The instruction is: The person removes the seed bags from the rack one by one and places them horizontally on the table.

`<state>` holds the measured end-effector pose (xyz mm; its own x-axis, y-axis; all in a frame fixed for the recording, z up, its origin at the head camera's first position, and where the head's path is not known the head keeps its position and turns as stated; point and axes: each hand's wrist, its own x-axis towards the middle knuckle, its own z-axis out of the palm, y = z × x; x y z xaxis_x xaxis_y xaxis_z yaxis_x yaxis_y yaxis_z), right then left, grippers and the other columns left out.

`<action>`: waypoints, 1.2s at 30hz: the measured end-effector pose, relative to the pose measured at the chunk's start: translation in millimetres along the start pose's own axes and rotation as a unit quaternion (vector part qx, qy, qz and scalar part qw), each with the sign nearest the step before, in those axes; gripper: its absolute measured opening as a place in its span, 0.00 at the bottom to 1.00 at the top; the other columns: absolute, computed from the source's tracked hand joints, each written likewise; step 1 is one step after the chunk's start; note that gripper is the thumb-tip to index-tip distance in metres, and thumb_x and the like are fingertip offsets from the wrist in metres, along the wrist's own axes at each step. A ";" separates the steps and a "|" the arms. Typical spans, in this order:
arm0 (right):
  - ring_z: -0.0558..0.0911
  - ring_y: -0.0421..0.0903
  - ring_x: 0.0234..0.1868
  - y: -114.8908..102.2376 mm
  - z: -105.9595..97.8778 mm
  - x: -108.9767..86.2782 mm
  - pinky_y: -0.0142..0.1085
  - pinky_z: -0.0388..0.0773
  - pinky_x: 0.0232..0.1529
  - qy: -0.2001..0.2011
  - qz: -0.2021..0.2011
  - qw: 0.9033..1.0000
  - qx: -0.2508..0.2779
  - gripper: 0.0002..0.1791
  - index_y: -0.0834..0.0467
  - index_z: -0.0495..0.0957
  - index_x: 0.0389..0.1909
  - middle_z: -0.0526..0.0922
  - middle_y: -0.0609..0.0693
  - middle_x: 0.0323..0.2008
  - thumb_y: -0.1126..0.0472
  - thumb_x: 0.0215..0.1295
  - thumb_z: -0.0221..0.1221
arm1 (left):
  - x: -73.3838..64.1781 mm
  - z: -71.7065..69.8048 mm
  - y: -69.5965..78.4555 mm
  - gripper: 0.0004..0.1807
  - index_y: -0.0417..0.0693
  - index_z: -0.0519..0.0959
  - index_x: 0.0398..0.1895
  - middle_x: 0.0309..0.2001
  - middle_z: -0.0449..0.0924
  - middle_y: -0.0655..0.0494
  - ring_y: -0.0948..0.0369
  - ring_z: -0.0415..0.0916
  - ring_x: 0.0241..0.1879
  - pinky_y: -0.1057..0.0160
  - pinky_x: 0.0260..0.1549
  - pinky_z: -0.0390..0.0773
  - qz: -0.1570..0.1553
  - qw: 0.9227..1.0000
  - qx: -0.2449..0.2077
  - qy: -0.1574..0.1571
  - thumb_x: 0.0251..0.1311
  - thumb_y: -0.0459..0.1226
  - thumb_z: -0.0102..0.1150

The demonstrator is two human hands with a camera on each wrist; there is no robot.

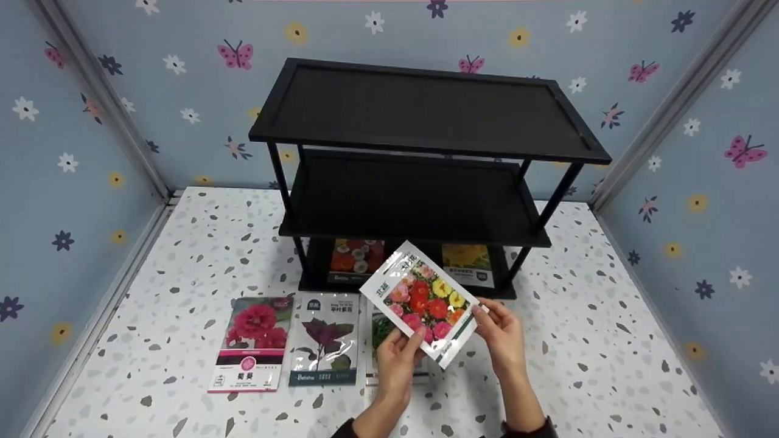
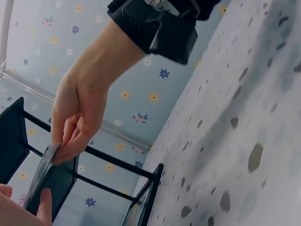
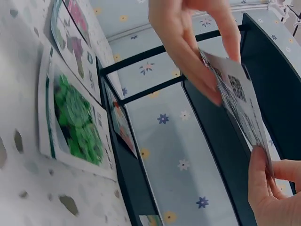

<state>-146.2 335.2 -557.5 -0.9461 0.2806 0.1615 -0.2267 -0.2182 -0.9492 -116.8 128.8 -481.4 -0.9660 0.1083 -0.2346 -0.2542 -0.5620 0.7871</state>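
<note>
Both hands hold a white-bordered flower seed packet (image 1: 429, 298), tilted, in front of the shelf in the head view. Its front shows red, pink and yellow blooms. The left hand (image 1: 398, 362) pinches its lower left edge, thumb on the front. At its right corner the right hand (image 1: 504, 334) pinches it between thumb and fingers. The packet's printed back (image 3: 237, 96) shows in the right wrist view; the left wrist view has the packet (image 2: 41, 174) nearly edge-on. Below the left hand lies a green-leaf seed packet (image 3: 77, 122), partly hidden in the head view.
A black three-tier shelf (image 1: 420, 115) stands behind the hands. On its bottom tier lie a red-and-white flower packet (image 1: 357, 258) and a yellow flower packet (image 1: 468, 264). A pink flower packet (image 1: 251, 344) and a purple-leaf packet (image 1: 324, 340) lie on the speckled surface (image 1: 602, 347).
</note>
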 end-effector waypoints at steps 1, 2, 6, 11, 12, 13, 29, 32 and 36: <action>0.80 0.54 0.38 9.7 -2.8 1.1 0.40 0.79 0.34 0.017 0.007 1.000 -0.002 0.16 0.69 0.73 0.47 0.78 0.64 0.40 0.66 0.60 0.57 | -0.4 1.4 -1.9 0.23 0.25 0.65 0.54 0.44 0.76 0.39 0.55 0.77 0.41 0.60 0.40 0.77 0.005 1.000 -0.004 0.005 0.57 0.30 0.56; 0.79 0.55 0.39 20.9 -7.0 2.8 0.41 0.79 0.36 0.033 0.012 0.999 -0.005 0.16 0.69 0.72 0.48 0.78 0.65 0.41 0.66 0.60 0.57 | -0.8 2.7 -3.6 0.24 0.25 0.65 0.54 0.44 0.76 0.39 0.55 0.77 0.42 0.60 0.40 0.77 0.009 1.000 -0.007 0.009 0.57 0.30 0.56; 0.79 0.58 0.41 38.5 -6.1 0.7 0.42 0.79 0.36 0.091 0.028 0.995 -0.008 0.21 0.67 0.72 0.49 0.76 0.66 0.43 0.61 0.57 0.61 | -1.8 4.3 -8.2 0.21 0.23 0.65 0.52 0.41 0.77 0.39 0.55 0.77 0.40 0.62 0.38 0.78 0.030 0.999 -0.017 0.024 0.57 0.27 0.54; 0.78 0.59 0.41 39.9 -5.2 -3.9 0.43 0.79 0.37 0.094 0.046 0.994 -0.010 0.22 0.68 0.71 0.49 0.76 0.67 0.43 0.61 0.57 0.61 | -1.9 0.8 -8.3 0.16 0.23 0.70 0.47 0.33 0.79 0.43 0.61 0.76 0.27 0.70 0.23 0.75 0.040 0.999 0.001 0.035 0.56 0.26 0.54; 0.78 0.59 0.41 39.4 -6.5 -4.5 0.43 0.78 0.37 0.086 0.050 0.995 -0.011 0.21 0.68 0.71 0.48 0.76 0.67 0.43 0.62 0.57 0.61 | -1.7 -0.2 -7.4 0.15 0.24 0.71 0.46 0.32 0.79 0.44 0.62 0.75 0.25 0.71 0.20 0.73 0.037 0.999 0.008 0.035 0.56 0.26 0.54; 0.79 0.58 0.41 38.5 -8.1 -5.2 0.43 0.78 0.37 0.072 0.051 0.996 -0.014 0.20 0.68 0.71 0.48 0.76 0.67 0.43 0.61 0.57 0.60 | -1.4 -1.5 -6.3 0.15 0.24 0.71 0.45 0.31 0.79 0.45 0.63 0.75 0.24 0.71 0.18 0.72 0.033 0.999 0.014 0.035 0.56 0.26 0.55; 0.79 0.45 0.33 -88.9 40.1 -32.0 0.34 0.77 0.33 -0.017 0.158 0.978 -0.137 0.17 0.75 0.68 0.48 0.79 0.56 0.35 0.67 0.62 0.54 | 4.7 -19.6 8.3 0.17 0.22 0.69 0.48 0.37 0.79 0.38 0.58 0.79 0.32 0.63 0.33 0.79 -0.009 0.988 0.119 -0.095 0.55 0.26 0.53; 0.79 0.45 0.33 -88.3 38.0 -31.7 0.34 0.77 0.34 0.002 0.154 0.976 -0.156 0.16 0.74 0.70 0.46 0.79 0.56 0.34 0.67 0.61 0.55 | 5.1 -20.5 7.0 0.17 0.23 0.70 0.47 0.37 0.79 0.38 0.58 0.79 0.32 0.62 0.32 0.79 -0.027 0.984 0.134 -0.116 0.55 0.26 0.54; 0.78 0.43 0.30 -86.2 36.0 -32.2 0.32 0.77 0.31 0.026 0.146 0.971 -0.185 0.13 0.74 0.72 0.42 0.80 0.55 0.31 0.68 0.59 0.56 | 7.3 -21.3 4.2 0.17 0.22 0.70 0.47 0.36 0.79 0.36 0.55 0.80 0.32 0.60 0.32 0.80 -0.034 0.980 0.147 -0.132 0.55 0.25 0.54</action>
<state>-104.5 311.2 -471.2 -0.9426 0.3058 -0.1339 0.1572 0.0526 -0.9862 -123.9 109.9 -492.0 -0.9147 0.3678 -0.1674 -0.2838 -0.2896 0.9141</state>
